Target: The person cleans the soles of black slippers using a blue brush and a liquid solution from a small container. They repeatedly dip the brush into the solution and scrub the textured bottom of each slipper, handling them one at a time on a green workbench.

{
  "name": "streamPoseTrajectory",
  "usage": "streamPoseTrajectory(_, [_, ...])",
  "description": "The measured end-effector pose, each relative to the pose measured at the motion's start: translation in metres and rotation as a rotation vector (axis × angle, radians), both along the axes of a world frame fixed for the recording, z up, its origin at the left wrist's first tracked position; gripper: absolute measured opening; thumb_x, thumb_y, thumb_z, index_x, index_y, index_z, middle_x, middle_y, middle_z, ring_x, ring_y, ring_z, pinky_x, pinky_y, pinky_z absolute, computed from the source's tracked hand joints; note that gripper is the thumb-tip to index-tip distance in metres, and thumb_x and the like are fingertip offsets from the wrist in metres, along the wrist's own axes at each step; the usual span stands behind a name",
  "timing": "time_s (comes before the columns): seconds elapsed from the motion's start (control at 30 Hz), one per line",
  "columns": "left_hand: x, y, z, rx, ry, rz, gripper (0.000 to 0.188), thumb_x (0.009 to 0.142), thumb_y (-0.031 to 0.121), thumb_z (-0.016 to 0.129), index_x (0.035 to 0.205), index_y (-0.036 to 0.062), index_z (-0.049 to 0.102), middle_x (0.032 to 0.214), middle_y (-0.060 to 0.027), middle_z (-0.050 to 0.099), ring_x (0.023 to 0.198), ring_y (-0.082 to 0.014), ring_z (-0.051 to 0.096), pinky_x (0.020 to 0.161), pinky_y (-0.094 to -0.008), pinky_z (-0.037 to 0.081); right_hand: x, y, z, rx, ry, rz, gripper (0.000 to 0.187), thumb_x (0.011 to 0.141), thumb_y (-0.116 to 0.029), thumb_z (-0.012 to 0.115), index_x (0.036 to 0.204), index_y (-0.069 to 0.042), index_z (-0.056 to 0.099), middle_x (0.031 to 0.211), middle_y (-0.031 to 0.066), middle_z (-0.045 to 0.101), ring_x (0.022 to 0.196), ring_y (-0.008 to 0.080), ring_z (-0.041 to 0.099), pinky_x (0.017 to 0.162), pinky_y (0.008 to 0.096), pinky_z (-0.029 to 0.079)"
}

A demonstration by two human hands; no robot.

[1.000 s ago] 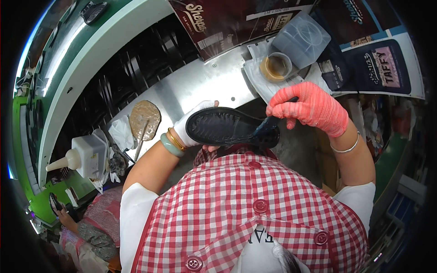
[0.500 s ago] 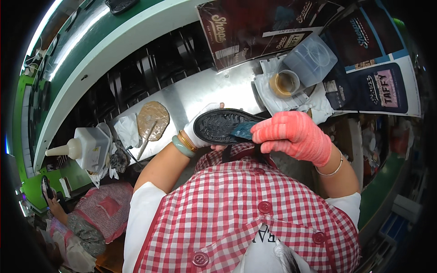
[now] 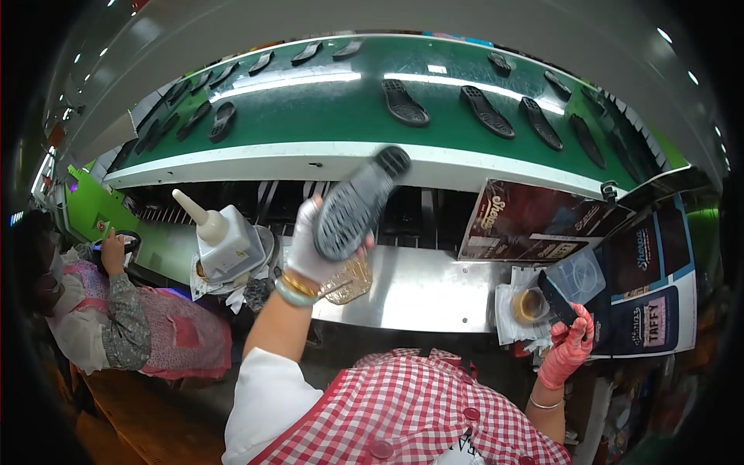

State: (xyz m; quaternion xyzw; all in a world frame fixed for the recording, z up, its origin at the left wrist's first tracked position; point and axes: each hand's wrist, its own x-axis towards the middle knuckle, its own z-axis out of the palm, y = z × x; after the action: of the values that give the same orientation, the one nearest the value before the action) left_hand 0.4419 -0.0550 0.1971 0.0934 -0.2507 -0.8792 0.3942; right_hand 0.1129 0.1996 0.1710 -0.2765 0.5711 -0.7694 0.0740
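A black shoe sole (image 3: 353, 209) is held up by my left hand (image 3: 310, 252), which wears a white glove with bare fingertips and grips its wider end. Its ridged tread faces up, and its narrow end slants toward the green belt, slightly blurred. On the right, my right hand (image 3: 571, 346), in a red-pink glove, pinches a flat, dark brush (image 3: 558, 298). The far end of the brush reaches up beside a clear cup (image 3: 532, 304) of yellowish-brown liquid. Behind that stands a translucent plastic tub (image 3: 580, 273).
Several black soles (image 3: 488, 112) lie on the green conveyor belt (image 3: 310, 108) behind a white rail (image 3: 256, 164). A white spouted bottle (image 3: 229, 248) stands left of the metal bench (image 3: 418, 291). Printed boxes (image 3: 535, 221) stand right. Another person (image 3: 124, 310) works at far left.
My left hand has lifted the sole up and forward toward the belt. My right hand has drawn the brush off the sole and moved right, beside the cup. The view now takes in the belt.
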Motion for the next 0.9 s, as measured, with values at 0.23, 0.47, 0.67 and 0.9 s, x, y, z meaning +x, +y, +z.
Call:
streamPoseTrajectory(0.23, [0.029,-0.138,0.001,0.081,-0.364,0.539,0.067,0.092,0.053,0.036,0.125,-0.0046,0.042,0.119,-0.0220,0.050,0.100,-0.0358,0.056,0.072,-0.0375,0.049,-0.001,-0.002,-0.002,0.028,-0.056,0.013,0.029,0.092,-0.029,0.056,0.107,-0.004,0.059,0.093,0.0048,0.064,0.054,0.0055,0.052,0.046,0.0170,0.035])
streamPoseTrajectory(0.47, [0.181,-0.284,-0.016,-1.080,-1.982,1.704,0.049,0.073,0.032,0.065,0.111,0.0021,0.059,0.114,-0.0223,0.054,0.109,-0.0358,0.050,0.095,-0.0418,0.039,0.008,0.010,-0.001,0.158,-0.251,-0.067,0.028,0.089,-0.025,0.061,0.108,-0.004,0.059,0.064,-0.0003,0.058,0.052,0.0030,0.049,0.048,0.0148,0.035])
streamPoseTrajectory(0.67, [0.243,-0.339,-0.005,-0.365,-2.399,0.999,0.064,0.070,0.049,0.065,0.114,0.0040,0.056,0.115,-0.0180,0.059,0.108,-0.0336,0.056,0.092,-0.0422,0.044,-0.003,0.018,-0.017,0.184,-0.345,-0.162,0.025,0.088,-0.024,0.062,0.105,-0.006,0.063,0.061,0.0015,0.059,0.052,0.0040,0.051,0.047,0.0155,0.037])
streamPoseTrajectory(0.9, [0.251,-0.355,-0.003,-0.382,-2.256,1.027,0.058,0.084,0.048,0.047,0.116,0.0004,0.057,0.118,-0.0187,0.057,0.110,-0.0313,0.055,0.092,-0.0403,0.044,-0.010,0.041,-0.029,0.164,-0.405,-0.246,0.028,0.087,-0.027,0.063,0.104,-0.005,0.063,0.063,0.0015,0.058,0.051,0.0046,0.051,0.047,0.0163,0.036])
